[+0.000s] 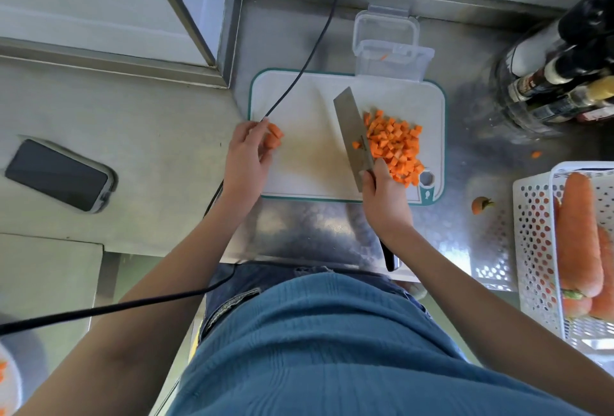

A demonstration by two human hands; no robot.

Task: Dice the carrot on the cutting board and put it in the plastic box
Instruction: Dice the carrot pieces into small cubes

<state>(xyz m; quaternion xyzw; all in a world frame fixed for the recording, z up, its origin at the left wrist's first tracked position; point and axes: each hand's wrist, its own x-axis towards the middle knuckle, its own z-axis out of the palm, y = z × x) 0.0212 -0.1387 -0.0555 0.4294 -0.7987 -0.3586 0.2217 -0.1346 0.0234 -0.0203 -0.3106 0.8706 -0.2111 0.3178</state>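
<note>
A white cutting board with a teal rim lies on the steel counter. A heap of diced carrot covers its right side. My right hand grips a cleaver by the handle; its blade stands against the left edge of the heap, with one dice stuck on it. My left hand holds a few carrot pieces at the board's left edge. The clear plastic box stands open just behind the board, with its lid behind it and a carrot sliver inside.
A white perforated basket with whole carrots sits at the right. A carrot top lies on the counter beside it. Bottles stand at the back right. A phone lies at the left. A black cable crosses the board's back left.
</note>
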